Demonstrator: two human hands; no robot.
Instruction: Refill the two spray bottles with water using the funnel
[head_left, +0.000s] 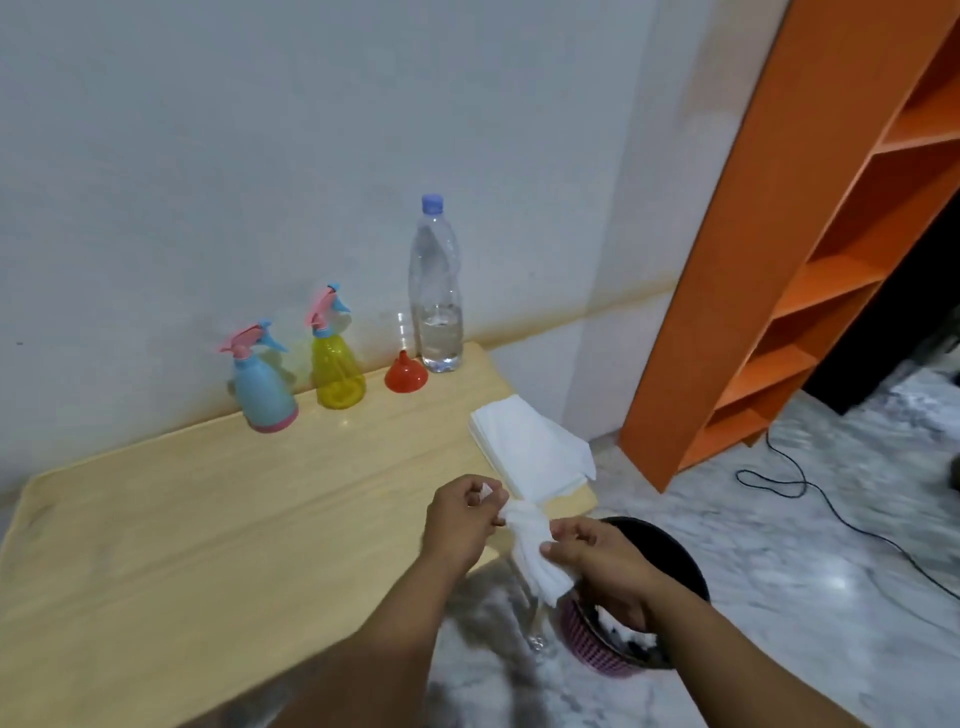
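Observation:
A blue spray bottle (264, 387) and a yellow spray bottle (336, 364), both with pink and blue trigger heads, stand at the back of the wooden table (156, 519) by the wall. A red funnel (405, 372) lies mouth down beside them. A clear water bottle (436, 291) with a blue cap stands at the back right corner, about a quarter full. My left hand (460, 519) and my right hand (597, 561) both pinch a crumpled white tissue (532, 553) near the table's right edge.
A stack of white tissues (524, 447) lies on the table's right edge. A bin with a dark liner (675, 561) and pink mesh side stands on the marble floor below my right hand. An orange shelf unit (805, 234) and a black cable (810, 488) are to the right.

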